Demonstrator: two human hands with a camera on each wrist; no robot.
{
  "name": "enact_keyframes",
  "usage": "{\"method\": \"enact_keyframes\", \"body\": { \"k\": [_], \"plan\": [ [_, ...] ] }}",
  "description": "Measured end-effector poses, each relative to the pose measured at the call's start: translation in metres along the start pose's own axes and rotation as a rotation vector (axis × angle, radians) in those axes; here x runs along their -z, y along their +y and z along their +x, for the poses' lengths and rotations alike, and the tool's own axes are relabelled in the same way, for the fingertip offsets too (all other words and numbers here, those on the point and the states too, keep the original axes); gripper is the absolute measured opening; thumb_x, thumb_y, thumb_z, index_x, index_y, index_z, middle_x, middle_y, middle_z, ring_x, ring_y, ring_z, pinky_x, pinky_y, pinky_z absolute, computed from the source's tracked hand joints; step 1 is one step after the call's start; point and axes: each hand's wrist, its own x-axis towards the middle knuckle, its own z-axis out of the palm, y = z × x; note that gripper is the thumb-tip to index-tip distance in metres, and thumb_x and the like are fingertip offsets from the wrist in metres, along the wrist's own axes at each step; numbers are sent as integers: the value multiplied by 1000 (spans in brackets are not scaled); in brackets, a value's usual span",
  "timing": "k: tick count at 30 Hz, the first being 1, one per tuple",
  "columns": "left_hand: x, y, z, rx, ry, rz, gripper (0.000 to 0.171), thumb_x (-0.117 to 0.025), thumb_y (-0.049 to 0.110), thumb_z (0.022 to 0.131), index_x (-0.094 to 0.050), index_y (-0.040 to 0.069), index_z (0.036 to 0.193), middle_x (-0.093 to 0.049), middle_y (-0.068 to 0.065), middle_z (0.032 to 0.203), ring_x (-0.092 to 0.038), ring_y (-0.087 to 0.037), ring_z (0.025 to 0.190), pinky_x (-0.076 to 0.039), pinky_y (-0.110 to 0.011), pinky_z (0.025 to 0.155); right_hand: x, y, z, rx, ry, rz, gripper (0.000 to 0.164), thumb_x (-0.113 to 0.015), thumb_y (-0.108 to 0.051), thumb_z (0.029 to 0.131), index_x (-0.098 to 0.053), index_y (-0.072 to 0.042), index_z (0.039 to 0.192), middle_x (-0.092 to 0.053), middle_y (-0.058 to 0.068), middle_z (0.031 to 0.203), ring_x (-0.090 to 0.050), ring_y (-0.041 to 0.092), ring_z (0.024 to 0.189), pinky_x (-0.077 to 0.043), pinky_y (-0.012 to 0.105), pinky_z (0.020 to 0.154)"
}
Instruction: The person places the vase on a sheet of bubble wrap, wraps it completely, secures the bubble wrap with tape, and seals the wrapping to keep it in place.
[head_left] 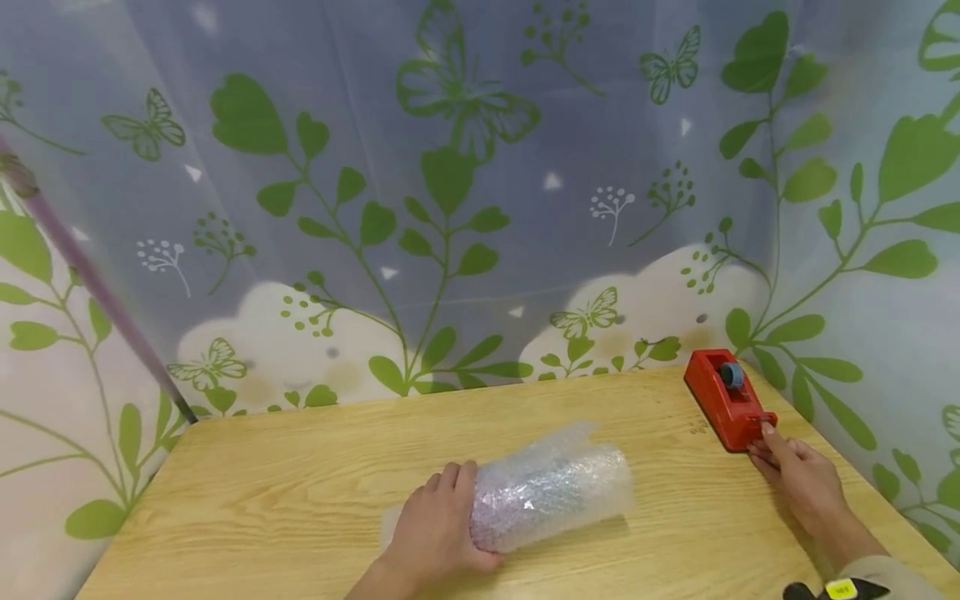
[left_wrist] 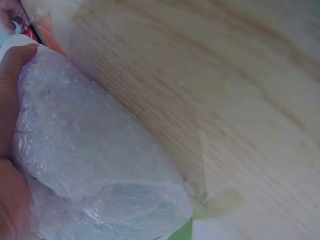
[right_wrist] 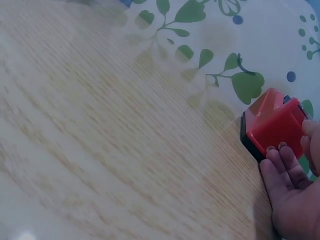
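A roll of clear bubble wrap lies on the wooden table with something bluish-purple inside, its shape hidden by the layers. My left hand grips its near left end, thumb on one side and fingers over the top. At the table's right side stands a red tape dispenser on a dark base, with a small blue-rimmed tape roll in it. My right hand has its thumb at the dispenser's cutter end. In the right wrist view, several fingertips touch the dispenser's red front.
The wooden table reaches back to a printed curtain with green leaves and butterflies. More curtain hangs along the left and right edges. A loose flap of bubble wrap sticks up at the back of the roll.
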Motion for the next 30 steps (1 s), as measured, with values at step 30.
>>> {"method": "enact_keyframes", "body": {
  "k": [30],
  "plan": [
    [-1,2,0,3,25,-21,96,-79,62,54,-44,3,120,-55,-11,101,-58,-25,84,-52,-39,66,4,-2,-4,-10,-77,33,32,-57,-27,95,-54,-1,76,-67,-8,85,-65,4,81,-52,21,75]
  ]
}}
